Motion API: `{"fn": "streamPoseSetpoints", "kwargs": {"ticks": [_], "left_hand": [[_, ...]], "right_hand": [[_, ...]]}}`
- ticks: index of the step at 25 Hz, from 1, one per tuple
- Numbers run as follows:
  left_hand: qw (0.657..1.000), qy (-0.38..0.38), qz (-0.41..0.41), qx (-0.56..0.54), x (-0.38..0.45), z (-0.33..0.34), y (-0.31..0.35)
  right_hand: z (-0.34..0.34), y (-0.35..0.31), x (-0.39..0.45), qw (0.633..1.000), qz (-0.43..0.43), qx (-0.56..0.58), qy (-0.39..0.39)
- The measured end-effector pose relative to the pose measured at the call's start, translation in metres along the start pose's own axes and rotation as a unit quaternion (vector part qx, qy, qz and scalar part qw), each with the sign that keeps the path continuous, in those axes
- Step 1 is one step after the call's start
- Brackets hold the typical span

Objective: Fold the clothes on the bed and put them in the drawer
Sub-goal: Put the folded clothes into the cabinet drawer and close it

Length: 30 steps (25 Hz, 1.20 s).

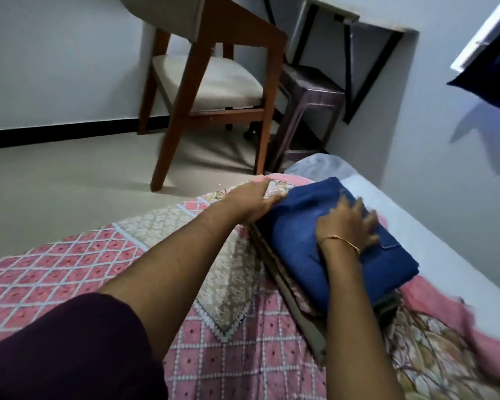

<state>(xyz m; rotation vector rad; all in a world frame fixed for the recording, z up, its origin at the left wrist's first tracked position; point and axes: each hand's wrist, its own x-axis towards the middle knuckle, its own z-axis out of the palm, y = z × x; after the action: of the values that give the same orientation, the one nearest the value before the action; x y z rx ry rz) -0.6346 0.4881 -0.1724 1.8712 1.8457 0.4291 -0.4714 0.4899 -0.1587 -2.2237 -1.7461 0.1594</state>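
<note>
I see no drawer or other container here, only the bed with its pink diamond-patterned quilted cover (70, 261). On it sits a stack of folded clothes, a folded blue denim garment (306, 226) on top of olive and brown folded pieces (289, 295). My left hand (251, 203) lies at the stack's far left edge, its fingers seemingly tucked beneath the denim, though blur hides the tips. My right hand (347, 226), wearing a thin gold bangle (341, 241), rests flat on the denim with fingers spread.

no legible text, labels, brands or numbers anywhere
</note>
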Motion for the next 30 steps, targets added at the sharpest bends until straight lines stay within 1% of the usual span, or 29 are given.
{"fn": "streamPoseSetpoints", "kwargs": {"ticks": [2,3,5,6,8,10,12,13,17,19,23,26,28,30], "left_hand": [[0.996,-0.035,-0.054,-0.058,0.005,0.012,0.007],[0.994,-0.043,-0.071,-0.075,0.007,0.016,0.009],[0.987,-0.052,-0.097,-0.114,0.009,0.02,0.012],[0.983,-0.06,-0.11,-0.135,0.008,0.021,0.013],[0.972,-0.065,-0.14,-0.175,0.007,0.02,0.014],[0.972,-0.031,-0.151,-0.18,0.007,0.017,0.014],[0.971,-0.017,-0.151,-0.187,0.008,0.018,0.018],[0.964,-0.026,-0.159,-0.211,0.007,0.018,0.02],[0.908,-0.123,-0.207,-0.342,-0.001,0.014,0.027],[0.889,-0.141,-0.221,-0.375,-0.002,0.013,0.032],[0.872,-0.107,-0.228,-0.419,-0.009,0.008,0.042],[0.861,-0.09,-0.247,-0.436,-0.021,0.002,0.036],[0.841,-0.086,-0.242,-0.477,-0.032,-0.004,0.028],[0.815,-0.071,-0.231,-0.527,-0.044,-0.01,0.019]], "right_hand": [[-0.012,0.035,0.002,0.994,0.104,0.031,-0.007],[-0.016,0.051,0.002,0.989,0.141,0.051,-0.019],[-0.019,0.078,0.003,0.975,0.188,0.102,-0.057],[-0.019,0.088,0.004,0.964,0.208,0.147,-0.072],[-0.015,0.102,0.002,0.925,0.261,0.263,-0.082],[-0.009,0.108,0.0,0.891,0.294,0.339,-0.073],[0.0,0.114,0.0,0.87,0.307,0.382,-0.065],[0.005,0.117,0.0,0.86,0.31,0.4,-0.062],[0.011,0.117,-0.007,0.832,0.31,0.458,-0.028],[0.011,0.119,-0.007,0.818,0.318,0.479,-0.019],[0.009,0.124,-0.005,0.801,0.325,0.502,-0.022],[0.007,0.113,-0.003,0.805,0.291,0.516,-0.031],[0.022,0.117,0.012,0.812,0.282,0.511,-0.027],[0.026,0.111,0.021,0.817,0.253,0.516,-0.042]]}}
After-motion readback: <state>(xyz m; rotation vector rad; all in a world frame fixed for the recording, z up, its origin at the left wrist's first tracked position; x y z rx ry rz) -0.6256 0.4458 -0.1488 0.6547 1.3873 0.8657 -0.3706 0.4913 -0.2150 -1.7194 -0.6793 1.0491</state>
